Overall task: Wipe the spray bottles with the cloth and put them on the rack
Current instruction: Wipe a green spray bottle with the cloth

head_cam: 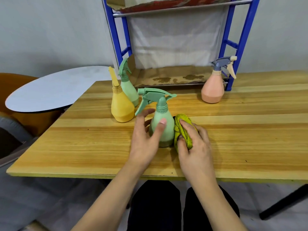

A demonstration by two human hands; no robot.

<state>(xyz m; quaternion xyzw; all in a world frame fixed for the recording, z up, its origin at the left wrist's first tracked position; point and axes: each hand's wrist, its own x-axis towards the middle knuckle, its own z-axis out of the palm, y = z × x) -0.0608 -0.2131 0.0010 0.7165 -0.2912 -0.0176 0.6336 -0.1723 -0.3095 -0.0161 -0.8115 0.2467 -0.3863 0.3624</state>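
Note:
A mint green spray bottle (164, 114) stands upright on the wooden table (83, 144). My left hand (145, 139) wraps around its left side, thumb across the front. My right hand (195, 147) grips a bunched yellow-green cloth (182, 129) pressed against the bottle's right side. Behind stand a yellow spray bottle (121, 105) and a second green spray bottle (129, 85), close together. A pink spray bottle (212, 89) with a grey head stands at the right foot of the blue rack (240, 39).
The rack stands at the table's far edge, its lower shelf lined with stained cardboard (171, 77) and an upper shelf above. A round grey table (55, 90) and an orange chair (15, 80) sit to the left. My legs show below the table's front edge.

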